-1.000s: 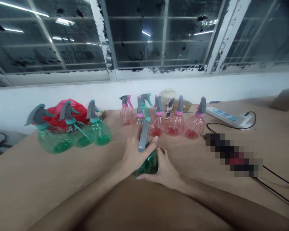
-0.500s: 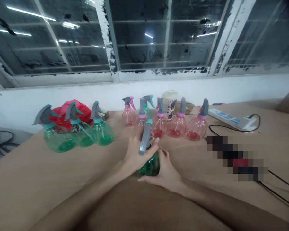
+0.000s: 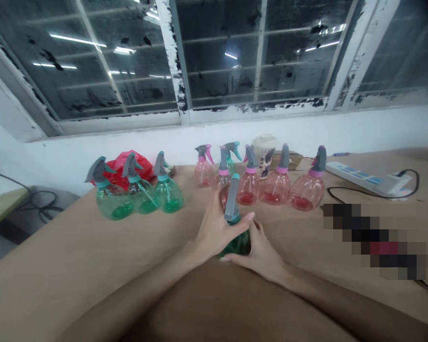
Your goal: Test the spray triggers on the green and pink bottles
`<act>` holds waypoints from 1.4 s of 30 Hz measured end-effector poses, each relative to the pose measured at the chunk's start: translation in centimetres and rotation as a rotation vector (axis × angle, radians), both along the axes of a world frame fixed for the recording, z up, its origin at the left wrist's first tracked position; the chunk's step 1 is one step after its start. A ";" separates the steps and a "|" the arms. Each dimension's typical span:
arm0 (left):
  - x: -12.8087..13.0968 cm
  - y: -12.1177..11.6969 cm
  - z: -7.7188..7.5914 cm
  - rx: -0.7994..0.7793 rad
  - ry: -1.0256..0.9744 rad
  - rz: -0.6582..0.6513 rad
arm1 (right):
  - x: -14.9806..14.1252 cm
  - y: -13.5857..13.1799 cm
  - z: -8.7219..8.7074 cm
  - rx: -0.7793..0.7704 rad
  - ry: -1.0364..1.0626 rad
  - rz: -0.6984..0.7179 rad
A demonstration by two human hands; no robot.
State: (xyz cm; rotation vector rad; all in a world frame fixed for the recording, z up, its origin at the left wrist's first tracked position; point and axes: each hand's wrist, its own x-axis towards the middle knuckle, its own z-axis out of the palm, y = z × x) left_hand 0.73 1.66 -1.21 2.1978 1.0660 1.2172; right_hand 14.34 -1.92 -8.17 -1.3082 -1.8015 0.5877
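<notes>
While the tabletop [image 3: 89, 266] takes up most of the lower frame, the work itself sits just below ctr. Pink spray btls [image 3: 276, 187] cluster from mid-frame to R of ctr, right behind the grip, so forward room looks tight; better to work on the near side & not nudge them. Three green spray btls [image 3: 142, 197] line up L of ctr, well apart, so no bother.

Just below ctr is the held btl [image 3: 239, 243], green, head up. Can't tell if its base touches the table, b/c it's mostly covered. L hand [image 3: 218, 228] is curled round the neck, thumb crossing the near side, fingers mostly hidden. R hand [image 3: 267, 256] cups the body, forefinger high, thumb low in front.

Good form, I'd say: R firm but no hard squeeze, since thin-looking plastic prob. flexes. L should bear on the neck, not the grey spray head [image 3: 231, 202], which might twist under load. Thumb best kept snug by the teal collar [image 3: 236, 218], so the btl won't tip.
</notes>
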 end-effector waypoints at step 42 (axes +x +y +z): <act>-5.6 12.0 -1.6 0.138 0.144 0.482 | -0.1 0.0 -0.1 -0.148 0.003 -0.002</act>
